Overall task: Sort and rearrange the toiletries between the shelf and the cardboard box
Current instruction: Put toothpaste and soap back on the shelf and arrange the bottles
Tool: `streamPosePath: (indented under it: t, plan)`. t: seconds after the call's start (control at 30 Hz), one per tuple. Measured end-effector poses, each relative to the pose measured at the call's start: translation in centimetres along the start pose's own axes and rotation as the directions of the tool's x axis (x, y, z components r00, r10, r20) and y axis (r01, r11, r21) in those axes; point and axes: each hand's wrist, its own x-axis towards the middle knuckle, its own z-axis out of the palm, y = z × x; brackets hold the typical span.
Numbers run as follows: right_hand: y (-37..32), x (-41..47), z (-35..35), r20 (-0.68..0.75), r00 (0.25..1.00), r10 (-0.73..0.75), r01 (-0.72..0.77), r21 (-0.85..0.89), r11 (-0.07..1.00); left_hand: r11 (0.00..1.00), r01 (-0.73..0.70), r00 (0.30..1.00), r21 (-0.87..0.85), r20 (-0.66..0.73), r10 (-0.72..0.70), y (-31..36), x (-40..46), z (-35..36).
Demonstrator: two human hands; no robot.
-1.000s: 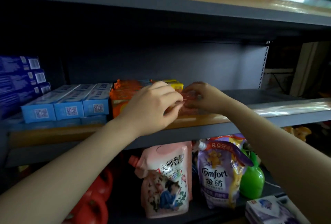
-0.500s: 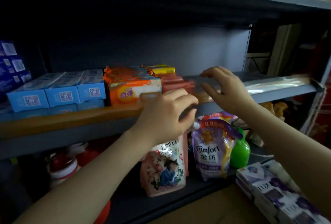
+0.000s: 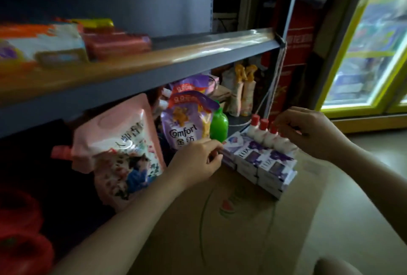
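Left hand: my left hand (image 3: 198, 160) sat at the left end of the soap boxes (image 3: 259, 162), fingers (image 3: 214, 153) curled and touching the end box; I could not tell if they truly pinched it.
Right hand: my right hand (image 3: 308, 133) hung over the far end of the bottles (image 3: 267, 136), fingers curled down at the red caps; whether they grasped one I could not tell.
Soap boxes: purple and white, stacked in a row on the cardboard box (image 3: 231, 219), just beside its far edge.
Bottles: white, lined up touching the back of the soap row.
Open room: the cardboard top nearer to me lay bare in front of the soap.
Shelf: the shelf (image 3: 176, 72) edge ran above my left hand; its right part was bare, blurred packs (image 3: 66, 41) at left.
Under the shelf: a pink pouch (image 3: 119, 151), a purple pouch (image 3: 187, 125) and a green bottle (image 3: 219, 125) stood close together, left of the soap.
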Motion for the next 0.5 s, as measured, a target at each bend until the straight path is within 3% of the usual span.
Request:
streamPosePath:
  t: [0.13,0.23,0.37,0.5]
  plan:
    - [2.7,-2.7,1.8,0.015,0.993,0.113,-0.114,0.034,0.993,0.998,0.057,0.996,-0.004,0.071,-0.056,0.7,0.5,3.6]
    - [4.8,-3.3,3.8,0.184,0.969,0.164,-0.174,0.040,0.984,0.987,0.160,0.982,0.027,0.098,-0.162,1.2,0.5,5.9]
    - [7.1,-1.9,6.0,0.529,0.848,0.030,-0.042,0.010,0.999,0.961,0.265,0.953,0.076,0.134,-0.273,1.4,1.0,8.7]
    - [8.9,-0.4,7.0,0.660,0.740,-0.128,0.129,0.048,0.991,0.941,0.330,0.936,0.077,0.104,-0.336,2.5,1.6,11.2]
